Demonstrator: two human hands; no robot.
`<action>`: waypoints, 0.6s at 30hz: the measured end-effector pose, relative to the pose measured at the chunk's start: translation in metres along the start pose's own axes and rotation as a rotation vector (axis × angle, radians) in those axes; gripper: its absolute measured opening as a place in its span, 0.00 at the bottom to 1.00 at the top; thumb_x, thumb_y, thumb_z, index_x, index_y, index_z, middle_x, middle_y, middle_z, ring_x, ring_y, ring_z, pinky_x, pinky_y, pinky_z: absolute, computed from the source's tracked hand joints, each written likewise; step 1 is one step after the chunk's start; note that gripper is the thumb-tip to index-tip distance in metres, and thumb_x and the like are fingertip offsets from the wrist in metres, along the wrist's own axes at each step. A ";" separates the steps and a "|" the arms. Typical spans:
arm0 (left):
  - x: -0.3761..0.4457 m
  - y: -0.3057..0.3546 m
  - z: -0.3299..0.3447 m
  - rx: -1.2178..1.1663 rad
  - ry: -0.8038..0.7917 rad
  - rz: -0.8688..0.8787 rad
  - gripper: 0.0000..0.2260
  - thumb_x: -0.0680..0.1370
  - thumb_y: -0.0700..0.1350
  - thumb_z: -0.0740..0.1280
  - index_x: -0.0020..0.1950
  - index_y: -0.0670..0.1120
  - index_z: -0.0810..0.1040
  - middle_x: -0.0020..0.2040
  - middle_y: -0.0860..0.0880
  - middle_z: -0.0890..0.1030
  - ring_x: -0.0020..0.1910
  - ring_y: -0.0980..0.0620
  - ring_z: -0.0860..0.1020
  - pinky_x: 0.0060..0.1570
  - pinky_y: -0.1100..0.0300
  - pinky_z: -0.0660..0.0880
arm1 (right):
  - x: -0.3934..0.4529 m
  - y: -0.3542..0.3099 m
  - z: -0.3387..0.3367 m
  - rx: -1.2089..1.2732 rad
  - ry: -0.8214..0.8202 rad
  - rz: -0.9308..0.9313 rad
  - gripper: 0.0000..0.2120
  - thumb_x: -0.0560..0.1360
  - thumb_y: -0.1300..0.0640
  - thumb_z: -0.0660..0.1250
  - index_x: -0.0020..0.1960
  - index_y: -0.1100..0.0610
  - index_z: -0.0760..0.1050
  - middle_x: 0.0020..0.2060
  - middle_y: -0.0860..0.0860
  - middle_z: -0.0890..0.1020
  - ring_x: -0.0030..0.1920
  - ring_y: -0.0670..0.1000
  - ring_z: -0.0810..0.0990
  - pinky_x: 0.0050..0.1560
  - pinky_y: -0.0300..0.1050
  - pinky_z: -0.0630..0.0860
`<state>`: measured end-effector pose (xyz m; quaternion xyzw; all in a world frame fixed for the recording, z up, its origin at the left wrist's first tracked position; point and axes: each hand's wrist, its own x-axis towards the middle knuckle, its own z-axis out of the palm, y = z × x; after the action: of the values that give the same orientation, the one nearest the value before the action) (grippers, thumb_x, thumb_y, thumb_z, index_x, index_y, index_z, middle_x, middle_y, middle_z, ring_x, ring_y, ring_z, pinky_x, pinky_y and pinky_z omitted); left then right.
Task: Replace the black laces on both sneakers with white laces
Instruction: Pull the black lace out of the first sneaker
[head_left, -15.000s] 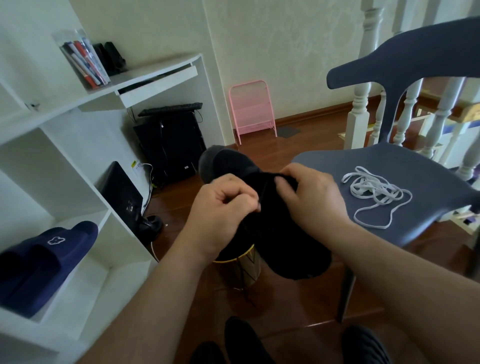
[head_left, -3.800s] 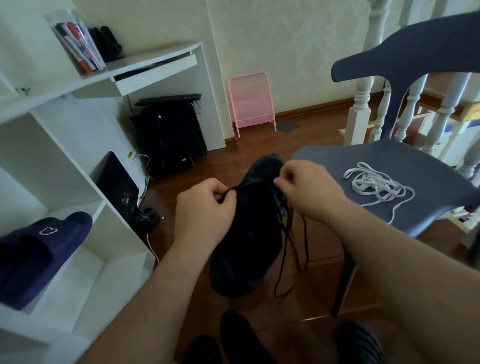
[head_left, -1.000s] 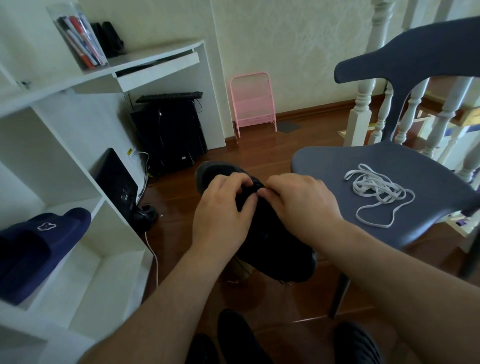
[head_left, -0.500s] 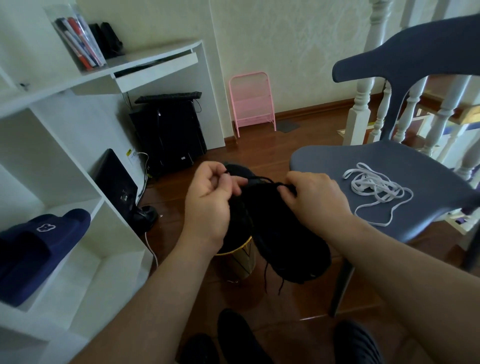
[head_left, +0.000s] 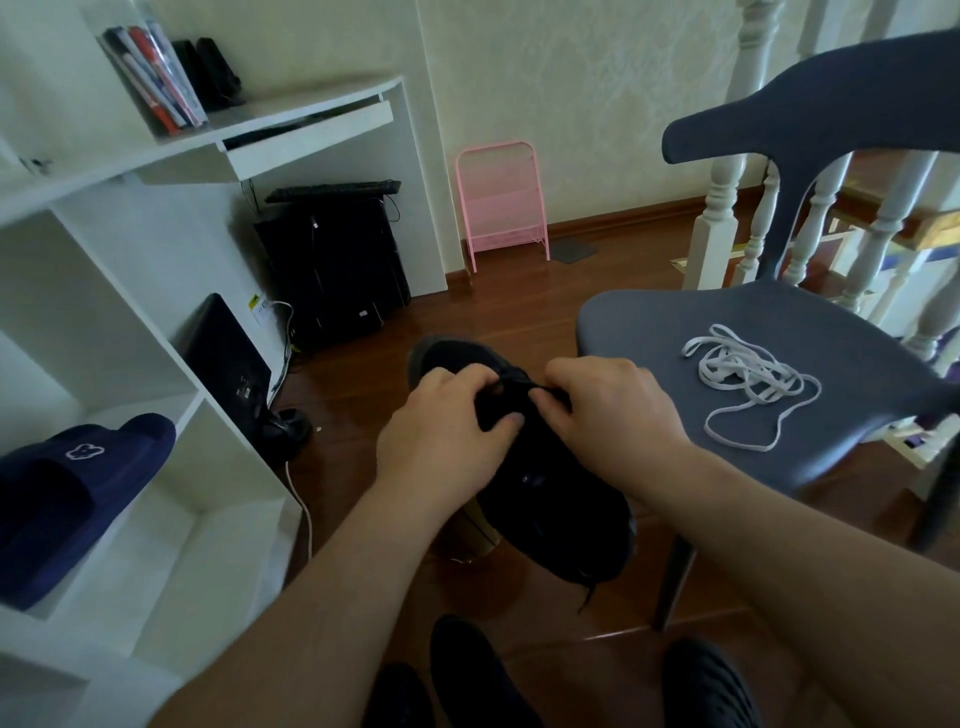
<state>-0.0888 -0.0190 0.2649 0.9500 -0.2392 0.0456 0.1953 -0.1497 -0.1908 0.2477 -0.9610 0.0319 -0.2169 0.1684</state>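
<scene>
I hold a black sneaker (head_left: 556, 499) in the air over the wooden floor, toe pointing away from me. My left hand (head_left: 441, 431) and my right hand (head_left: 608, 410) are both curled over its lacing area, fingertips pinching the black lace (head_left: 511, 387) near the toe end. A short lace end hangs below the heel (head_left: 587, 597). A loose tangle of white laces (head_left: 748, 379) lies on the seat of the blue-grey chair (head_left: 675, 332) to the right. Another black shoe (head_left: 467, 670) stands on the floor at the bottom edge.
White shelving (head_left: 156, 322) fills the left side, with a navy slipper (head_left: 67, 493) in a cubby. A gold bin (head_left: 480, 530) sits under the sneaker. A pink rack (head_left: 501, 202), a black computer tower (head_left: 337, 260) and white balusters (head_left: 722, 187) stand further back.
Half a second ago my left hand was raised and pulling lace away from the shoe; now both hands have come together again over the lacing, and the sneaker sits slightly lower and flatter.
</scene>
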 end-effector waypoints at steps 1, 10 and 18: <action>0.002 -0.001 0.001 0.034 0.029 -0.001 0.13 0.81 0.63 0.67 0.63 0.63 0.75 0.55 0.58 0.76 0.53 0.53 0.78 0.44 0.54 0.78 | -0.002 -0.003 0.000 -0.001 0.005 -0.020 0.15 0.81 0.47 0.65 0.40 0.49 0.65 0.34 0.45 0.68 0.36 0.54 0.71 0.34 0.47 0.66; 0.008 -0.006 0.005 0.045 -0.034 -0.037 0.08 0.84 0.57 0.66 0.60 0.60 0.81 0.48 0.59 0.83 0.48 0.54 0.81 0.43 0.55 0.80 | -0.003 0.003 0.003 -0.039 -0.035 0.010 0.13 0.82 0.46 0.63 0.41 0.48 0.67 0.34 0.45 0.70 0.37 0.53 0.73 0.32 0.46 0.66; 0.001 -0.019 -0.022 -0.953 0.039 -0.014 0.12 0.85 0.40 0.62 0.44 0.49 0.80 0.36 0.56 0.80 0.35 0.59 0.77 0.34 0.65 0.71 | 0.008 0.032 0.012 -0.056 -0.094 0.299 0.13 0.82 0.46 0.62 0.46 0.54 0.75 0.39 0.52 0.77 0.40 0.60 0.74 0.35 0.48 0.69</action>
<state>-0.0786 0.0048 0.2789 0.7552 -0.2234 -0.0525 0.6140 -0.1369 -0.2184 0.2299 -0.9590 0.1725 -0.1433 0.1731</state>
